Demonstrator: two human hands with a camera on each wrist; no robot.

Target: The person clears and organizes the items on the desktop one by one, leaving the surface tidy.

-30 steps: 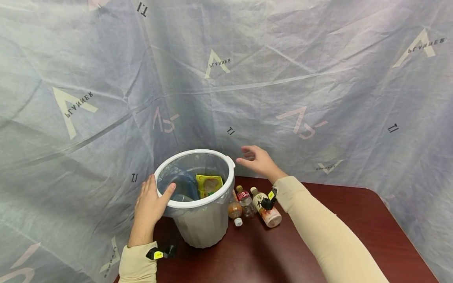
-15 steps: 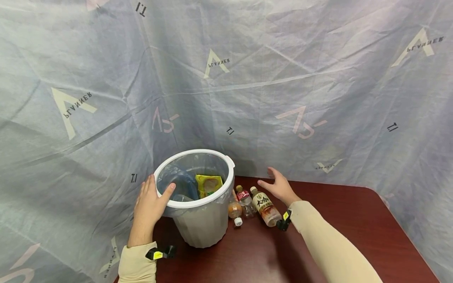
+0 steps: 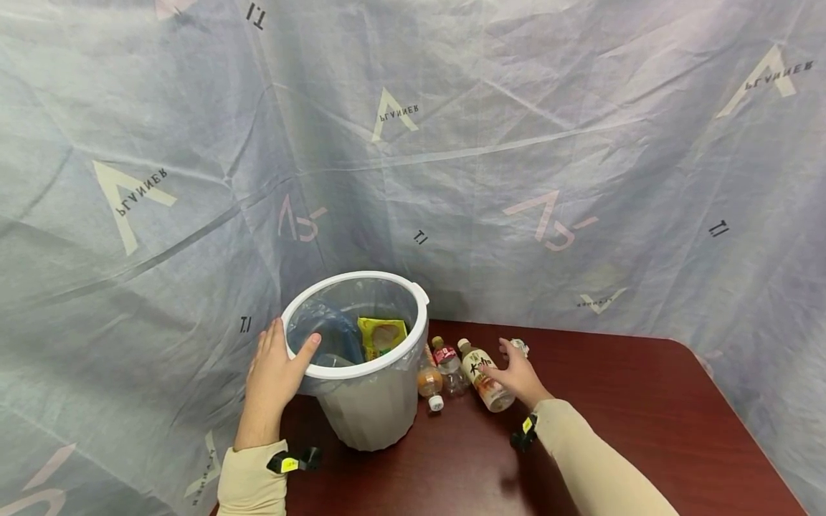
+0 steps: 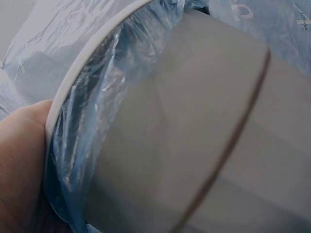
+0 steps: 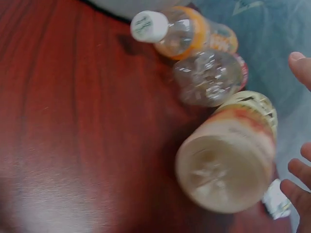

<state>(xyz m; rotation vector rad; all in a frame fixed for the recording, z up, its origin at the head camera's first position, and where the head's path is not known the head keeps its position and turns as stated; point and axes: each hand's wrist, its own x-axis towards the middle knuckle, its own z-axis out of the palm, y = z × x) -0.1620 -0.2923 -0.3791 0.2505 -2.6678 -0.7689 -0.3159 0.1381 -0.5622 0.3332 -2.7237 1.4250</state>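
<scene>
Left hand (image 3: 274, 373) grips the bin (image 3: 368, 408) rim while the spread, empty right hand (image 3: 519, 376) reaches the tea bottle (image 3: 485, 375) beside it, needing a grasp.

My left hand (image 3: 274, 373) grips the bin (image 3: 361, 358) rim at its 9 o'clock. My right hand (image 3: 519, 376) touches the tea bottle (image 3: 485, 376) lying at the bin's 3 o'clock.

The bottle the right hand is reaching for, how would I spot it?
Find the white bin on the red-brown table. Three bottles lie beside it; take the one farthest from the bin, by the right hand. This tea bottle is the biggest, with a cream label and black brush writing.
</scene>
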